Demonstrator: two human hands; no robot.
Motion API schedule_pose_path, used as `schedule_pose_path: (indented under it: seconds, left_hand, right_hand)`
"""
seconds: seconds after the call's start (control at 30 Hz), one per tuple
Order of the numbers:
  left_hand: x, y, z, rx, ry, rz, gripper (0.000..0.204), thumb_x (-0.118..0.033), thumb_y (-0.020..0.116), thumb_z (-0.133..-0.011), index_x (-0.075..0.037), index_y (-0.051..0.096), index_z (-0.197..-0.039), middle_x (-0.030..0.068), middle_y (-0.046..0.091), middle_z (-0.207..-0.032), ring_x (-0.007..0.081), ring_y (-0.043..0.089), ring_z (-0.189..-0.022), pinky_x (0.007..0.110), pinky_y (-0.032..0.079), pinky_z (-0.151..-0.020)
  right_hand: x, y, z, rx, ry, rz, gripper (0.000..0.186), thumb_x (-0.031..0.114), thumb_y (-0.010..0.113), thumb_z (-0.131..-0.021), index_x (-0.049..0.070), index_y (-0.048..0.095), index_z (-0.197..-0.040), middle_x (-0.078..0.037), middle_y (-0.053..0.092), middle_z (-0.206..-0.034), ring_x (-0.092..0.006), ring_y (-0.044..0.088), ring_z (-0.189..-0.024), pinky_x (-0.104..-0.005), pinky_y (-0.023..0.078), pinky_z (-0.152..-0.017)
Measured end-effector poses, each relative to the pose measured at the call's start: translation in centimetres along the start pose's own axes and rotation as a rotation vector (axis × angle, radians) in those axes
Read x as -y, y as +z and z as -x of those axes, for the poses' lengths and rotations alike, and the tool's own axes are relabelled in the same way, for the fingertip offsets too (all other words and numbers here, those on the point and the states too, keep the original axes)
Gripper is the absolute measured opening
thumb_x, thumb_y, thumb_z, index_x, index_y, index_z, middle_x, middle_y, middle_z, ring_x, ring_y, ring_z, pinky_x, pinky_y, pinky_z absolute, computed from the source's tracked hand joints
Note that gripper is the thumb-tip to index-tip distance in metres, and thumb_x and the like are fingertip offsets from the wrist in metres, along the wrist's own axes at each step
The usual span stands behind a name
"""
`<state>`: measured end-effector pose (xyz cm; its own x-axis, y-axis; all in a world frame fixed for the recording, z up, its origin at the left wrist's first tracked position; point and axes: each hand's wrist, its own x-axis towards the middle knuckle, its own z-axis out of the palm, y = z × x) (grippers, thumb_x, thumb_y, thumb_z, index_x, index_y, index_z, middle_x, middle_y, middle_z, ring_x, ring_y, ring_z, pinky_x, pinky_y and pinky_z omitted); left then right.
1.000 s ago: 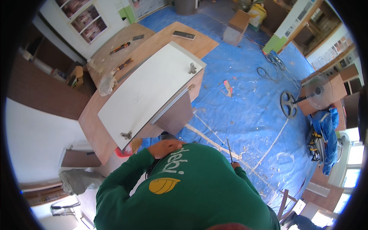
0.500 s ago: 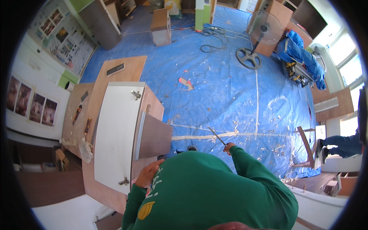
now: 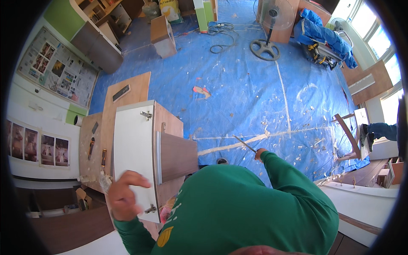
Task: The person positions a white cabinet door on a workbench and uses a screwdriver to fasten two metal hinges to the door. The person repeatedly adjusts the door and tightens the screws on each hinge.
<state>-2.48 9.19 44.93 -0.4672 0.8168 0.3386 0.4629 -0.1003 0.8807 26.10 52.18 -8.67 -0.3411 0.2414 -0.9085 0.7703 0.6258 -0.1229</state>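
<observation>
My right hand [image 3: 260, 154] is closed round the end of a long, thin, tapered metal tool [image 3: 245, 144], held out low over the blue sheet. The tool's exact kind is too small to make out. Over the near part of a white cabinet door [image 3: 134, 127], my left hand [image 3: 124, 193] is raised with thumb and forefinger apart, and nothing shows between them. The door lies on top of a wooden cabinet and has metal hinges at its far [image 3: 145, 114] and near [image 3: 150, 208] ends. A brown panel [image 3: 178, 153] juts from the cabinet's right side.
Blue sheeting [image 3: 238, 97] with scattered debris covers the floor. Two orange-and-black hand tools [image 3: 103, 158] lie on boards at the left. Farther off stand a fan [image 3: 267, 44], a wooden box [image 3: 163, 36] and a coiled cable [image 3: 223, 38]. Another person's leg [image 3: 380, 131] shows at right.
My left hand has lifted from beside my body and swung left over the white door. The right hand keeps hold of the tool. The whole view has shifted a little.
</observation>
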Motion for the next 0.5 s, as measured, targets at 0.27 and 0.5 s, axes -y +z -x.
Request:
schedule_pose_path:
  seconds: [0.27, 0.5]
  left_hand:
    - [-14.2, -0.8, -5.9, 0.516, 0.602, 0.152, 0.028, -0.031, 0.067, -0.099, -0.044, 0.068, -0.123, -0.0027, 0.061, -0.087, 0.0161, 0.059, -0.079, 0.04, 0.045, -0.075]
    - [-16.4, 0.4, -6.5, 0.6, 0.48, 0.074, 0.028, -0.019, 0.065, -0.09, -0.041, 0.07, -0.107, -0.0029, 0.062, -0.082, 0.0159, 0.06, -0.072, 0.036, 0.044, -0.07]
  right_hand:
    - [1.3, -0.5, 2.3, -0.097, 0.056, -0.115, 0.045, 0.034, 0.068, -0.085, 0.006, 0.074, -0.119, -0.018, 0.073, -0.118, -0.0373, 0.069, -0.11, -0.048, 0.056, -0.094]
    - [0.6, 1.4, 3.6, -0.062, 0.055, -0.137, 0.045, 0.036, 0.067, -0.086, 0.008, 0.074, -0.121, -0.017, 0.073, -0.119, -0.0365, 0.069, -0.111, -0.0469, 0.056, -0.095]
